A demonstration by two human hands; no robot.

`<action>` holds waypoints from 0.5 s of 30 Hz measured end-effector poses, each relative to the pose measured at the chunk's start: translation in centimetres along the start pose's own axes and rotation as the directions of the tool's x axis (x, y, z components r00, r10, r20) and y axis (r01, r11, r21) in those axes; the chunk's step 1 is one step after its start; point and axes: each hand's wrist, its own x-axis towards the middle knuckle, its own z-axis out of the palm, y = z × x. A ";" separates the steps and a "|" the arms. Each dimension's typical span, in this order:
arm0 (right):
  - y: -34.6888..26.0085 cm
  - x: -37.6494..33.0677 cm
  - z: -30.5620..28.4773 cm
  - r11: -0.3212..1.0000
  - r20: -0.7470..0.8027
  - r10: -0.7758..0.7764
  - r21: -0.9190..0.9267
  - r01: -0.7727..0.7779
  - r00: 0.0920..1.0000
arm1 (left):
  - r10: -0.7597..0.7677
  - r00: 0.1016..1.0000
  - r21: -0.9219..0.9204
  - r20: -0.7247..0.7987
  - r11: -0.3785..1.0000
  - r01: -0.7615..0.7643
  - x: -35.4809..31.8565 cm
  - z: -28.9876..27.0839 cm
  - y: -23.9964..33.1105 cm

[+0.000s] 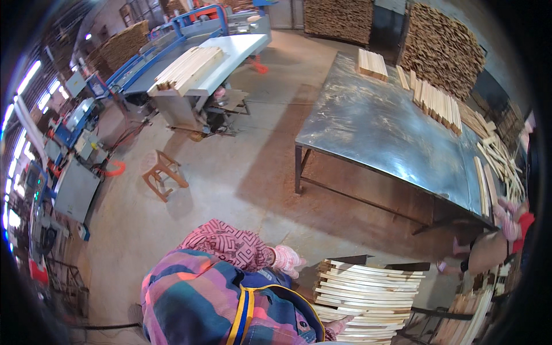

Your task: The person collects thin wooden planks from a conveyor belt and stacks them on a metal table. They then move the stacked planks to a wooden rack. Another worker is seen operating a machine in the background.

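We were stacking; our gloved left hand (286,259) hovered, fingers loosely curled and empty, at ten o'clock of the slat pile (368,296); right hand's (338,326) grip we couldn't tell. Next needed squaring slats.

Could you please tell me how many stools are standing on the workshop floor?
1: a small brown wooden stool stands on the concrete floor, left of the metal table and in front of the white-topped machine. Others may be hidden.

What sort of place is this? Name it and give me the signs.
Probably a woodworking shop or small timber mill. Cut wooden slats lie stacked by the gloved left hand, more strips lie on a big metal table, and blue machinery stands on a dusty floor.
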 end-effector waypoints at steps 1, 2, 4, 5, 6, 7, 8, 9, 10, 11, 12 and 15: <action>-1.2 -3.4 0.2 0.904 0.125 -0.094 0.426 0.032 0.988 | 0.022 0.999 0.049 0.025 0.999 -0.023 0.6 -1.1 0.0; -2.3 -5.5 0.8 0.732 0.272 -0.193 0.680 -0.046 0.943 | 0.026 0.997 0.065 0.072 0.997 -0.030 0.6 -0.8 0.1; -4.7 -7.2 2.1 0.591 0.388 -0.257 0.788 -0.174 0.885 | 0.178 0.984 -0.017 0.030 0.984 -0.177 2.5 -0.2 -1.3; -5.8 -6.6 2.8 0.642 0.362 -0.211 0.752 -0.151 0.908 | 0.216 0.974 -0.010 0.063 0.976 -0.216 2.7 -1.2 -0.6; -6.2 -5.8 2.5 0.689 0.299 -0.179 0.718 -0.098 0.937 | 0.241 0.966 -0.048 0.095 0.970 -0.237 2.7 -2.9 1.2; -6.3 -5.4 3.0 0.735 0.232 -0.131 0.675 -0.063 0.964 | 0.313 0.948 -0.012 0.046 0.950 -0.313 4.8 0.1 -0.9; -6.5 -4.4 3.2 0.776 0.136 -0.102 0.630 -0.007 0.985 | 0.312 0.946 -0.008 0.091 0.950 -0.312 6.8 -0.2 -1.0; -5.8 -3.8 3.5 0.824 0.023 -0.067 0.565 0.042 0.997 | 0.265 0.951 0.028 0.162 0.962 -0.273 6.7 -1.3 0.1; -4.5 -3.3 3.6 0.879 -0.099 -0.041 0.469 0.083 0.994 | 0.221 0.949 -0.031 0.223 0.975 -0.220 7.0 -1.3 1.0; -2.9 -2.6 3.8 0.929 -0.202 -0.048 0.351 0.118 0.978 | 0.173 0.962 0.065 0.213 0.980 -0.191 7.8 0.4 0.4; 1.0 -2.3 3.8 0.972 -0.257 -0.115 0.171 0.162 0.960 | 0.224 0.949 0.118 0.222 0.960 -0.254 8.2 2.1 -0.2; 2.5 -4.2 4.1 0.971 -0.352 0.137 0.234 -0.055 0.926 | 0.342 0.938 0.219 0.057 0.912 -0.346 12.5 3.6 -1.4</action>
